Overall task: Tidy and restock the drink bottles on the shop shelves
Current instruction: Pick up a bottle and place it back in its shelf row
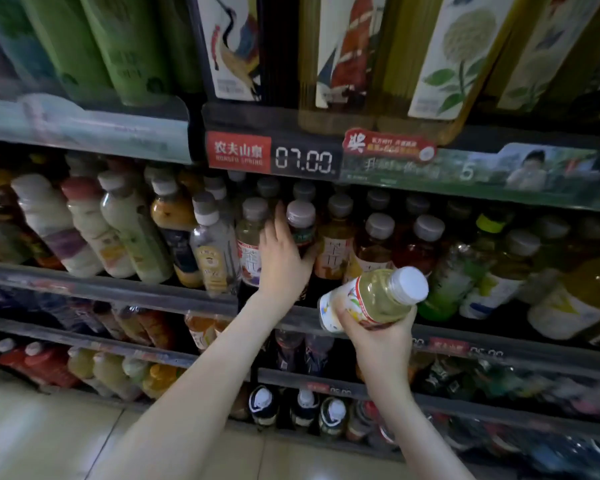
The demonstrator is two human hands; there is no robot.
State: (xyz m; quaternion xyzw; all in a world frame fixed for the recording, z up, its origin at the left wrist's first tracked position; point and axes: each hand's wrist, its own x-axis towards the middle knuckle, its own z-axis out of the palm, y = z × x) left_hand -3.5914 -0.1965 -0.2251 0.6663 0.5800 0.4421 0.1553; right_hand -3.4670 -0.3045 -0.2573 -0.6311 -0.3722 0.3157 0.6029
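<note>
Making room, it seems, the left hand [284,261] grasps a dark bottle [302,233]; at four o'clock, the right hand [378,329] grips a pale bottle [374,299] to shelve next.

Stocked shelving [499,355] over pale floor tiles [49,427]
The middle shelf [118,289] carries crowded capped bottles [340,233]; the top shelf [499,181], bearing a 07.00 price tag [303,161], holds tall illustrated bottles [440,57]; lower shelves [326,375] hold more.

Dim shop aisle, dark tiered shelving [118,292], red price strip [238,152], pale tiled floor [49,438]
</note>
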